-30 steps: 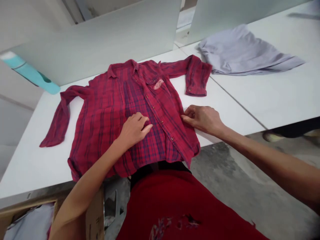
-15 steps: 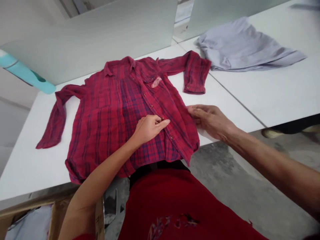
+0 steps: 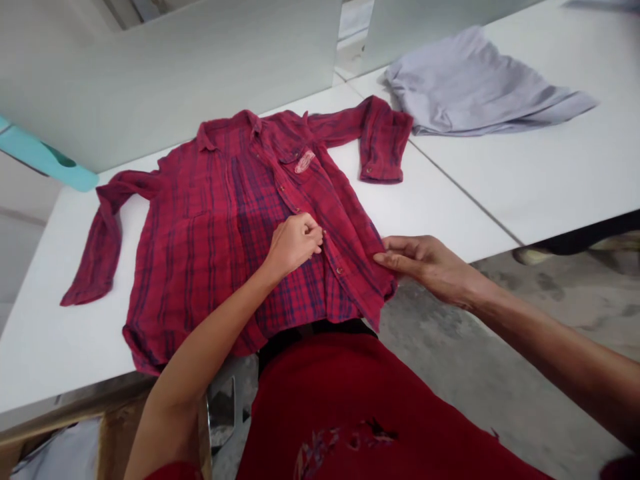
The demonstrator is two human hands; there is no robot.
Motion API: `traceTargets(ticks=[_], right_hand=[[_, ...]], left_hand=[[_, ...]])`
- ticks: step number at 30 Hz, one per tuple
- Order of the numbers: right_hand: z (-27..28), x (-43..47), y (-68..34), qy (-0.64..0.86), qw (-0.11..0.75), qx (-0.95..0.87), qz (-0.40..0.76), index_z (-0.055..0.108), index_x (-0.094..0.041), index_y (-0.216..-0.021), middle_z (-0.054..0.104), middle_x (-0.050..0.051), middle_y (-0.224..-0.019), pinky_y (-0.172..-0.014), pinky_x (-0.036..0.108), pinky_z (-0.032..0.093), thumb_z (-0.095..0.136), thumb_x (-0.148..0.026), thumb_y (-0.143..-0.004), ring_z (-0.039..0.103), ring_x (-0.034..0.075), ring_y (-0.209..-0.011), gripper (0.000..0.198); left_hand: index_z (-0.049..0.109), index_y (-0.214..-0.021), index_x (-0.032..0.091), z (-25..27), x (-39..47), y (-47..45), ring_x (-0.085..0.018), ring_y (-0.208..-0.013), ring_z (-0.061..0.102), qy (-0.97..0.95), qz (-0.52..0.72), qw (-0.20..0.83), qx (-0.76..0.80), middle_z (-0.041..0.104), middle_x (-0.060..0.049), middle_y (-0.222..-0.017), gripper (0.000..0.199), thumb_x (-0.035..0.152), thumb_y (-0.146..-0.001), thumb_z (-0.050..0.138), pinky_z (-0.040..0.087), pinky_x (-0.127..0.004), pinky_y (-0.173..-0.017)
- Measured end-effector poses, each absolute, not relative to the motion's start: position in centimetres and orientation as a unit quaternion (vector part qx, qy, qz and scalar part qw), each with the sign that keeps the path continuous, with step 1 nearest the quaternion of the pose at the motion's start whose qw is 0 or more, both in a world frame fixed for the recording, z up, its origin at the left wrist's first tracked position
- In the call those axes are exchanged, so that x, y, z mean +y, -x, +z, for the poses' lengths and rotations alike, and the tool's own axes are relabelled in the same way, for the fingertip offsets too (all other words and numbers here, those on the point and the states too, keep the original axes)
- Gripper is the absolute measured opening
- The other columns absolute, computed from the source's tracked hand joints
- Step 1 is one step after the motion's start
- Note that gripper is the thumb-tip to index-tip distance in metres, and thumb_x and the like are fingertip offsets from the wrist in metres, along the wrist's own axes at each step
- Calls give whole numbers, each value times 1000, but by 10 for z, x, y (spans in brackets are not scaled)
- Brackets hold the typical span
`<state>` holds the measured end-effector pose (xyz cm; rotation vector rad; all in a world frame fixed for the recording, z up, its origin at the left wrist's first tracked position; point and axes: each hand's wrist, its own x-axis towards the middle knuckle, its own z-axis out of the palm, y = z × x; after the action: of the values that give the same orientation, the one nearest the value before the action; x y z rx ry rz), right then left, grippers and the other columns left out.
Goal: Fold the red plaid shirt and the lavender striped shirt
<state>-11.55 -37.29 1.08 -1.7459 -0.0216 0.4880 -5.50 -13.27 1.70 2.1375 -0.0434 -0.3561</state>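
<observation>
One teal tube (image 3: 37,155), cut off, at ten o'clock; then the shirt (image 3: 183,247), central on the desk (image 3: 525,177). The left hand (image 3: 295,243) has fingers curled at its front edge, grip hidden: cannot tell. The right hand (image 3: 427,263) pinches its four-o'clock side. Grey cloth (image 3: 480,87) at two.

Wears a red top (image 3: 320,390) with a dark, mottled print (image 3: 345,438) on the front, a short red sleeve (image 3: 173,472), and black cloth (image 3: 280,341) at the waist.
</observation>
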Motion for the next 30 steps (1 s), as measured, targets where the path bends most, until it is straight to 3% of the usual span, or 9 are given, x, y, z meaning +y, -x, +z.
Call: traceTargets(ticks=[4, 7, 10, 13, 18, 22, 26, 30], right_hand=[[7, -377, 116, 734, 638, 1, 235, 71, -22, -85, 71, 5, -83, -63, 30, 58, 85, -71, -75, 66, 17, -71, 52], [8, -375, 116, 733, 639, -13, 234, 72, -23, -88, 71, 4, -83, -61, 30, 56, 85, -69, -75, 65, 17, -71, 50], [9, -373, 117, 735, 638, -22, 231, 72, -22, -88, 71, 4, -83, -61, 29, 55, 86, -67, -74, 65, 18, -72, 49], [8, -374, 118, 734, 640, -21, 228, 71, -22, -85, 70, 4, -81, -62, 29, 55, 86, -66, -75, 64, 17, -70, 48], [4, -376, 118, 728, 651, -10, 215, 71, -22, -83, 70, 3, -79, -60, 30, 55, 86, -63, -77, 63, 16, -67, 44], [2, -376, 117, 734, 647, -12, 207, 72, -22, -84, 72, 5, -81, -60, 31, 56, 84, -64, -79, 65, 18, -68, 43], [5, -379, 125, 754, 629, -36, 185, 74, -23, -113, 74, 7, -89, -67, 34, 60, 77, -68, -85, 70, 22, -78, 53], [9, -384, 146, 794, 581, -111, 139, 47, -26, -156, 75, 10, -106, -71, 35, 62, 70, -58, -93, 72, 25, -91, 74]], left_hand=[[65, -74, 17, 24, -127, 57, -12, -59, 71, -882, -180, 434, -31, 75, -3, -72, 39, 42, -103, 56, 53, -21, -56], [61, -58, 18, 31, -130, 61, -14, -57, 68, -912, -200, 352, -67, 68, -3, -58, 56, 55, -100, 58, 54, -25, -62], [62, -59, 19, 34, -138, 64, -17, -62, 69, -940, -173, 283, -78, 67, -2, -56, 45, 43, -98, 62, 54, -28, -70], [68, -73, 21, 33, -143, 68, -19, -74, 72, -957, -116, 253, -82, 73, -2, -71, 26, 32, -96, 61, 53, -31, -77], [70, -80, 23, 36, -138, 71, -24, -85, 73, -979, -20, 185, -86, 76, -4, -83, 25, 32, -97, 54, 50, -36, -82], [71, -91, 22, 44, -136, 70, -25, -88, 74, -980, -46, 180, -69, 76, -5, -86, 25, 37, -101, 54, 52, -38, -87], [68, -119, 18, 44, -139, 74, -31, -98, 75, -982, -84, 162, -58, 78, -8, -93, 42, 54, -97, 65, 54, -44, -94], [53, -146, 22, 38, -146, 78, -27, -101, 75, -970, -90, 204, -95, 80, -5, -103, 58, 39, -94, 73, 54, -41, -96]])
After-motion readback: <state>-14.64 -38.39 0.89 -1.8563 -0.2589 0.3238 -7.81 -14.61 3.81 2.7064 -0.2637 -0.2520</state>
